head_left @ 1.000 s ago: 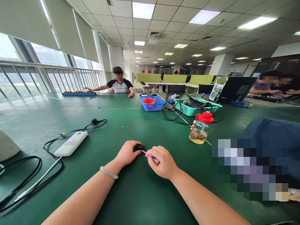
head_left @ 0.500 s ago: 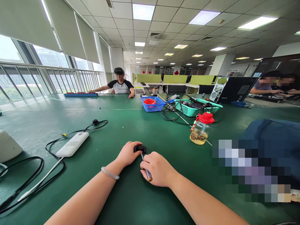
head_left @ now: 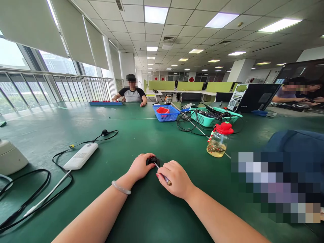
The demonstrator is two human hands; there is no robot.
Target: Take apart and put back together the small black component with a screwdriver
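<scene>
My left hand [head_left: 141, 165], with a pale bangle at its wrist, is closed around a small black part [head_left: 153, 161] on the green table [head_left: 141, 141]. The kind of part is too small to make out. In my right hand [head_left: 176, 179] is a slim screwdriver [head_left: 164, 176], its shaft slanting up and left. The tip meets the near side of the black part, and the butt of the handle sticks out below my fingers. My fingers hide some of both things.
Right of my hands stands a red-lidded bottle [head_left: 217, 143]. Behind it are a green basket [head_left: 202, 119] of cables and a blue basket [head_left: 165, 116]. A white power adapter [head_left: 82, 157] with cords lies left. One person [head_left: 133, 94] sits across the table; dark blue cloth [head_left: 296, 145] lies right.
The screwdriver has swung to a flatter slant, its handle end moving right and up with my right hand. Across the table, the blue tray has slid right beside the seated person.
</scene>
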